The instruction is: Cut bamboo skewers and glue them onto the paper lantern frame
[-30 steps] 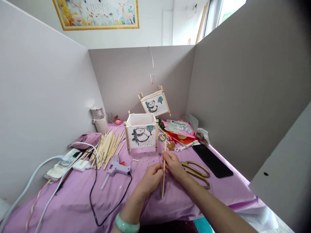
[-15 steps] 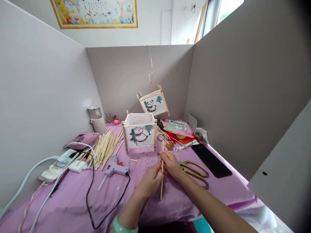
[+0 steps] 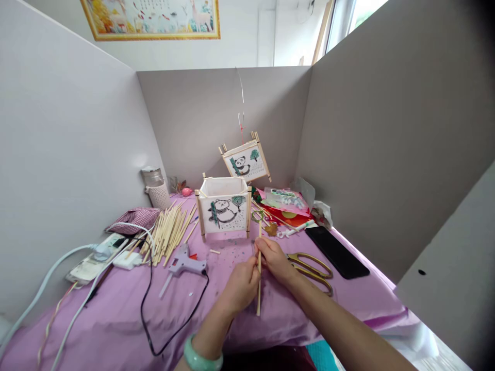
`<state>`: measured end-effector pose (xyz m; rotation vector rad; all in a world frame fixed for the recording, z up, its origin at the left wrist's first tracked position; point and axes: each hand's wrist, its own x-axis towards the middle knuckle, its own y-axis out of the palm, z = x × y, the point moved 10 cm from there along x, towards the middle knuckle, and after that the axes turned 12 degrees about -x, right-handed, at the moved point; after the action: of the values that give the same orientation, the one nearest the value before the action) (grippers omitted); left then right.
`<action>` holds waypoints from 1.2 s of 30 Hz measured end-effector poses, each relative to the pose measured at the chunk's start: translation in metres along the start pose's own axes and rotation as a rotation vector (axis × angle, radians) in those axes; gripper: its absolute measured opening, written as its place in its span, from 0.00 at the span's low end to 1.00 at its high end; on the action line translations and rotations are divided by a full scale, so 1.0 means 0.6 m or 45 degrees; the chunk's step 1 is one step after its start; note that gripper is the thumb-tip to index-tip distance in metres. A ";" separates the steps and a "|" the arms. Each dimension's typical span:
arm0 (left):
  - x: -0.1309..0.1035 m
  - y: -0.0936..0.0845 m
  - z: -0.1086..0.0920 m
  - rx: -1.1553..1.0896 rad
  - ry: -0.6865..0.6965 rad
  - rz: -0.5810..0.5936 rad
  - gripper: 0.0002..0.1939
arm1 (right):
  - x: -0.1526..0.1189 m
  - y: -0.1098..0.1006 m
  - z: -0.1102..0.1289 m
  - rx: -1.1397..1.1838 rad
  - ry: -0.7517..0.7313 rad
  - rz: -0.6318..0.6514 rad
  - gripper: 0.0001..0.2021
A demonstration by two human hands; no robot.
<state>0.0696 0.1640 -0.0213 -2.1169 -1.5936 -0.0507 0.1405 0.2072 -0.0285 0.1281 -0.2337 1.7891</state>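
Observation:
A thin wooden stick [image 3: 259,299] points away from me over the purple cloth, pinched by both hands near its middle. My left hand [image 3: 243,283] is closed on its left side, with a pale green bangle on that wrist. My right hand [image 3: 273,257] grips it slightly farther up, thumb and fingers pressed together. Beyond the hands stands a white box lantern [image 3: 224,214] with stick posts and a panda drawing. Gold-handled scissors [image 3: 311,268] lie beside my right forearm, their blades partly hidden. To the left rests a lilac glue gun [image 3: 185,264].
Several loose wooden sticks [image 3: 170,232] are piled at left, near a power strip [image 3: 87,265] and cables. Another panda lantern [image 3: 247,159] hangs tilted from a wire. A black phone [image 3: 336,252] lies at right. Grey panels [image 3: 224,113] enclose the table.
Both hands keep their hold on the stick with almost no movement. The whole view has shifted slightly.

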 end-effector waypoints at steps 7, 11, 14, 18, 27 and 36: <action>-0.002 0.012 0.034 -0.554 -0.307 0.044 0.09 | 0.004 -0.007 -0.008 0.079 0.036 -0.052 0.19; -0.002 0.007 0.026 -0.460 -0.243 0.035 0.11 | 0.006 -0.007 -0.012 0.077 0.054 -0.043 0.20; -0.001 0.005 0.015 -0.345 -0.156 0.047 0.13 | 0.006 -0.005 -0.015 0.074 0.066 -0.025 0.20; -0.003 0.011 0.006 -0.304 -0.097 0.099 0.15 | 0.007 -0.005 -0.018 0.080 0.075 -0.016 0.20; -0.002 0.011 -0.011 0.172 0.109 0.056 0.14 | 0.007 -0.002 -0.020 0.080 0.094 -0.001 0.20; -0.009 0.017 -0.006 0.461 0.185 0.013 0.14 | 0.008 -0.001 -0.024 0.116 0.117 0.006 0.20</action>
<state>0.0781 0.1558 -0.0233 -1.7992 -1.3886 0.0803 0.1407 0.2151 -0.0415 0.1098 -0.0872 1.8057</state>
